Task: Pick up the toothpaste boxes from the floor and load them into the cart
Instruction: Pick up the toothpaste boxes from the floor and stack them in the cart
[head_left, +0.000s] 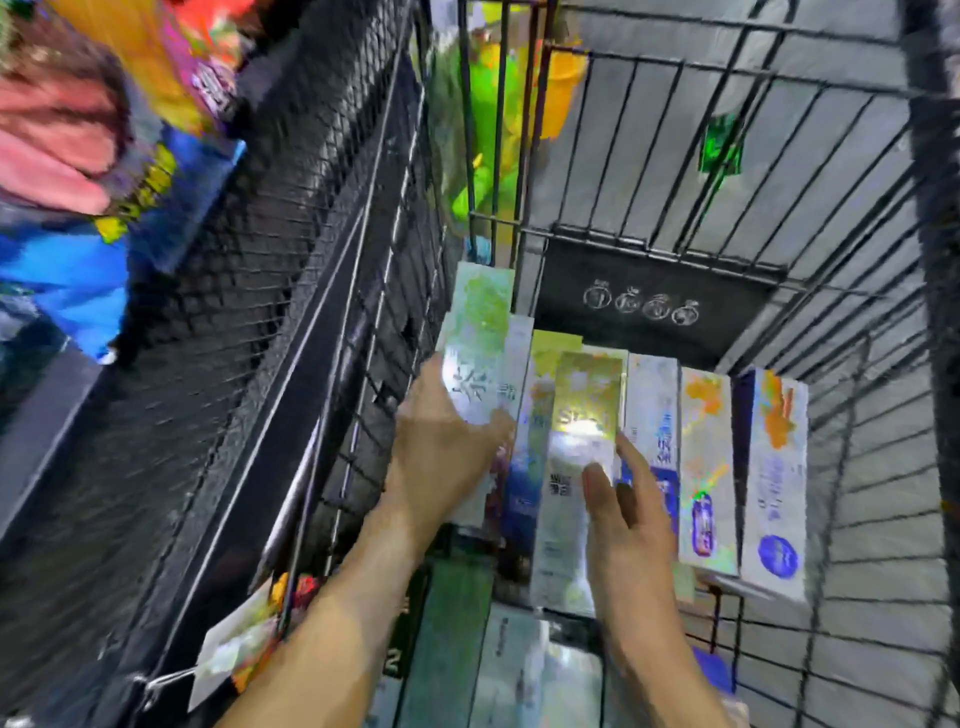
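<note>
The left hand (447, 441) is gripping a pale green toothpaste box (480, 338) against the black wire cart (675, 156); the right hand (628, 514), fingers apart, is touching a gold toothpaste box (582, 395) beside colourful snack bags (130, 130).

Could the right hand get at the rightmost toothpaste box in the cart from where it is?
Probably yes: the right hand hovers open over the row, and the rightmost toothpaste box lies uncovered, with nothing between them.
</note>
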